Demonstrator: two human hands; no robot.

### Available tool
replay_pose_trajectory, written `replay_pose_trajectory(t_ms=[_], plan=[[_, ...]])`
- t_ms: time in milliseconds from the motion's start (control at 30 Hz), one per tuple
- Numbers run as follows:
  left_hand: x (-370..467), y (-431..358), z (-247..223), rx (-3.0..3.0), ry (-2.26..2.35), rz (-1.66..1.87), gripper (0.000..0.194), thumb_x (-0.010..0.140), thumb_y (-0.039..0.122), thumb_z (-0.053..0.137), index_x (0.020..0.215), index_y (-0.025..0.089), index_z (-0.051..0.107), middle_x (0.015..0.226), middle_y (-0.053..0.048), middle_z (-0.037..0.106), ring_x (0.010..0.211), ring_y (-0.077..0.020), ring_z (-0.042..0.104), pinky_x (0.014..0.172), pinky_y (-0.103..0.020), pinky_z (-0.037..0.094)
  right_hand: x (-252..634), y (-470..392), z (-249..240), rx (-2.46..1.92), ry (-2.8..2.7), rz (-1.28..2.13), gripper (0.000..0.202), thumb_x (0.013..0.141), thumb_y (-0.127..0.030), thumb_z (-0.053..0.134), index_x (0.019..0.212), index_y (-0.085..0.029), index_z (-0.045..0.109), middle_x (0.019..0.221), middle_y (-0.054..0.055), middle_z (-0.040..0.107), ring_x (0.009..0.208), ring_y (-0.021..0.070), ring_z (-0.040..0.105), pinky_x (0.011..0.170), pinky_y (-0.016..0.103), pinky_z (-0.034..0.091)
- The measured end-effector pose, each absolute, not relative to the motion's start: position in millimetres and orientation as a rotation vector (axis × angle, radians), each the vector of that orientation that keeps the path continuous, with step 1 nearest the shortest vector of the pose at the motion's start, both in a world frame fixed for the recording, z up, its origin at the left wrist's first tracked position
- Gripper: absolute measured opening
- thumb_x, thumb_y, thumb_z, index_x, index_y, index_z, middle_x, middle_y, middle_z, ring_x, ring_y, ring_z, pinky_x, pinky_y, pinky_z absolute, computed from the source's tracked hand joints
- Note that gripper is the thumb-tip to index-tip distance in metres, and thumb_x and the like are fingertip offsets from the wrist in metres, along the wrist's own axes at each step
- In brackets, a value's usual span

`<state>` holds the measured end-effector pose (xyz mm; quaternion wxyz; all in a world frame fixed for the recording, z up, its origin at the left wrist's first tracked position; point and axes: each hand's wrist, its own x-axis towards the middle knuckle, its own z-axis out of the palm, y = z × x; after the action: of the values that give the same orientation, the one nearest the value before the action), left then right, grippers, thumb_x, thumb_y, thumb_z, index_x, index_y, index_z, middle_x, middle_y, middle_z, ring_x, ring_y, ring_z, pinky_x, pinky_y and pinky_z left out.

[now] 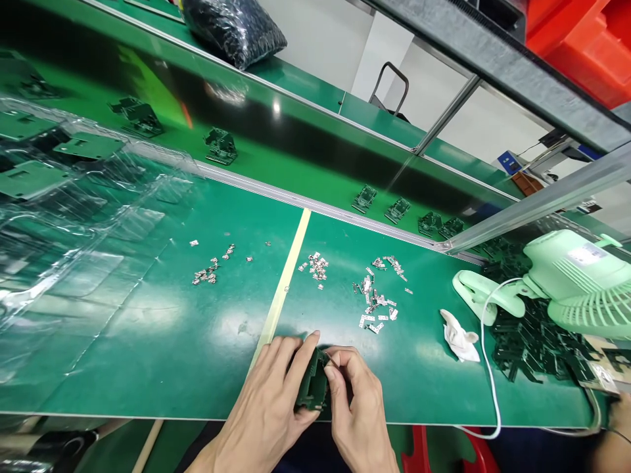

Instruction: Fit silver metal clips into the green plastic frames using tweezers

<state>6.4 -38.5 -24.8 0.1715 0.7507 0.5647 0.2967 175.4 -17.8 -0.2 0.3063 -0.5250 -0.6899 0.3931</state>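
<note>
My left hand (269, 387) is wrapped round a dark green plastic part (312, 389) at the front of the green table, its fingers over the far side and the thumb beneath. My right hand (361, 402) pinches thumb and forefinger together at the part's upper right edge; whatever lies between those fingertips is too small to make out. Beyond the hands lie small shiny metal pieces: a loose pile of flat strips (377, 299) to the right, a cluster of little clips (317, 265) in the middle, and more metal bits (206, 272) to the left.
Clear plastic trays (98, 217) with green parts cover the left side. Yellow tape (286, 279) crosses the table. On the right are crumpled tissue (459, 338), a clip-on fan (566, 276) with a white cable, and a dark green parts heap (535, 338). Several assembled parts (398, 210) stand on the conveyor belt.
</note>
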Motion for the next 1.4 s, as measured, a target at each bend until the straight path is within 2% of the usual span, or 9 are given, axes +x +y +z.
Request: replay_pose_trajectory(t_ms=[267,533,767,900,1033,1133,1233,1300,1400], plan=[[6.7,-40.0,-21.1,2.164,1.580,0.774,0.098,0.070,-0.001,0.058,0.162,0.018,0.028,0.115,-0.012,0.058,0.102,-0.0307,0.059,0.092,-0.051,0.056,182.1,-17.2,3.0,-1.450,-1.987,0.941,0.013,0.109,-0.023,0.042,0.099,-0.025,0.051,0.091,0.001,0.062,0.074,0.0164,0.061,0.069,0.029,0.045],[9.9,-38.4,-20.7,2.186,1.583,0.810,0.089,0.072,-0.004,0.055,0.156,0.016,0.036,0.113,-0.013,0.058,0.099,-0.0299,0.060,0.087,-0.047,0.058,178.3,-19.3,-1.0,-1.434,-1.955,0.777,0.013,0.109,-0.021,0.042,0.101,-0.024,0.052,0.090,0.000,0.062,0.073,0.0157,0.062,0.067,0.028,0.046],[9.1,-40.2,-20.2,2.184,1.596,0.760,0.099,0.068,-0.003,0.058,0.161,0.018,0.028,0.114,-0.013,0.058,0.100,-0.0314,0.060,0.088,-0.051,0.059,180.5,-22.6,-6.3,-1.384,-1.930,0.769,0.013,0.108,-0.017,0.043,0.103,-0.024,0.053,0.099,0.003,0.067,0.086,0.0156,0.069,0.074,0.026,0.052],[9.6,-40.2,-17.8,2.195,1.590,0.774,0.097,0.068,-0.005,0.055,0.159,0.016,0.029,0.112,-0.014,0.057,0.098,-0.0314,0.060,0.084,-0.051,0.061,181.6,-25.4,-14.5,-1.364,-2.025,0.592,0.010,0.106,-0.015,0.049,0.109,-0.023,0.054,0.104,0.006,0.069,0.087,0.0156,0.073,0.069,0.024,0.052],[10.1,-39.8,-17.9,2.175,1.535,0.790,0.091,0.071,-0.004,0.053,0.156,0.017,0.031,0.116,-0.014,0.056,0.101,-0.0319,0.060,0.086,-0.052,0.061,180.4,-26.3,-16.0,-1.380,-2.018,0.552,0.011,0.106,-0.015,0.050,0.107,-0.023,0.056,0.097,0.004,0.069,0.083,0.0157,0.073,0.069,0.024,0.051],[9.7,-39.9,-19.6,2.150,1.526,0.812,0.088,0.072,-0.005,0.053,0.154,0.018,0.031,0.116,-0.014,0.056,0.102,-0.0318,0.060,0.086,-0.052,0.061,178.6,-22.8,-10.4,-1.402,-1.958,0.659,0.012,0.106,-0.018,0.049,0.100,-0.023,0.058,0.089,0.002,0.067,0.073,0.0144,0.067,0.066,0.024,0.048],[4.5,-39.5,-22.4,2.107,1.497,0.777,0.098,0.071,-0.005,0.054,0.160,0.023,0.024,0.122,-0.013,0.053,0.109,-0.0305,0.062,0.093,-0.049,0.061,177.4,-16.6,-6.3,-1.474,-1.849,0.918,0.014,0.104,-0.028,0.056,0.092,-0.022,0.061,0.077,-0.002,0.062,0.054,0.0103,0.048,0.053,0.024,0.038],[-1.8,-37.6,-23.1,2.066,1.466,0.719,0.105,0.072,-0.005,0.055,0.164,0.027,0.017,0.131,-0.014,0.048,0.121,-0.0302,0.060,0.099,-0.046,0.060,176.7,-13.9,-7.9,-1.537,-1.721,1.086,0.020,0.102,-0.035,0.061,0.088,-0.021,0.062,0.072,-0.003,0.059,0.052,0.0096,0.038,0.050,0.024,0.034],[-11.3,-30.1,-16.3,2.037,1.381,0.532,0.104,0.074,-0.002,0.058,0.163,0.033,0.017,0.137,-0.012,0.046,0.125,-0.0282,0.061,0.101,-0.044,0.059,176.8,-15.9,-14.9,-1.584,-1.537,1.220,0.026,0.099,-0.041,0.065,0.083,-0.020,0.064,0.071,-0.003,0.059,0.055,0.0104,0.039,0.053,0.024,0.035]])
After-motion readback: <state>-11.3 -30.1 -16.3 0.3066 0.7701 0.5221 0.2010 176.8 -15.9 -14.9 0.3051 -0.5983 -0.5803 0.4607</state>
